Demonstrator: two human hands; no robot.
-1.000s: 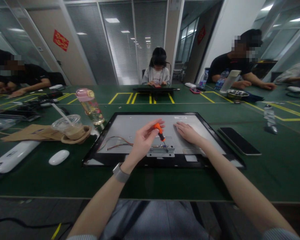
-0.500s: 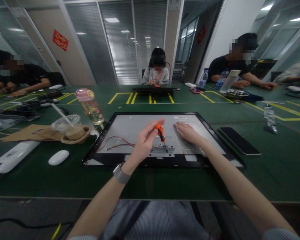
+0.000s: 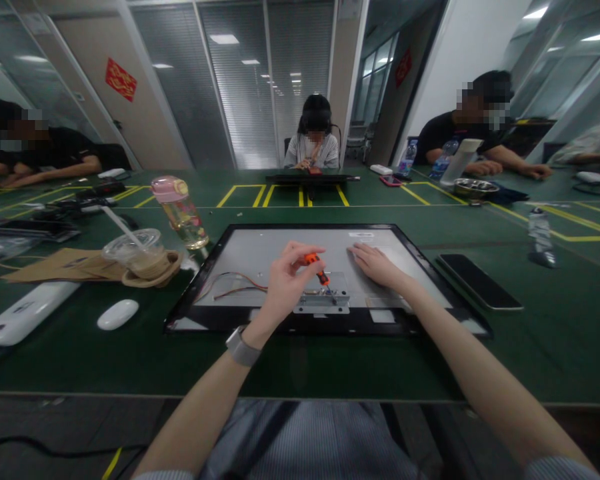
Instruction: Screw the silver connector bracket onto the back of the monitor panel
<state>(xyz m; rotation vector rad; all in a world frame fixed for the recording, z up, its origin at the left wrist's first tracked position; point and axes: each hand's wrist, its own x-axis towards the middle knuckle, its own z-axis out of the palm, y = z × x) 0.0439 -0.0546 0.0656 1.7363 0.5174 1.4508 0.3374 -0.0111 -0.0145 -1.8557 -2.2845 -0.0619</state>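
Observation:
A black-framed display panel (image 3: 445, 277) lies face down on the green table, its grey metal back up. My left hand (image 3: 285, 283) is closed round a small orange-handled screwdriver (image 3: 316, 265), whose tip rests on a metal bracket (image 3: 323, 303) near the panel's front edge. My right hand (image 3: 377, 263) lies flat and open on the grey back, to the right of the screwdriver. Red and white wires (image 3: 230, 285) run across the panel's left part. A watch sits on my left wrist.
To the left stand a pink-capped bottle (image 3: 180, 212), a plastic cup with a straw (image 3: 133, 250), brown paper and a white mouse (image 3: 117, 314). A black phone (image 3: 477, 281) lies at right. Other people sit across the table and at both sides.
My left hand has curled tighter over the screwdriver and the handle has tilted lower toward the panel. My right hand has stayed flat in place.

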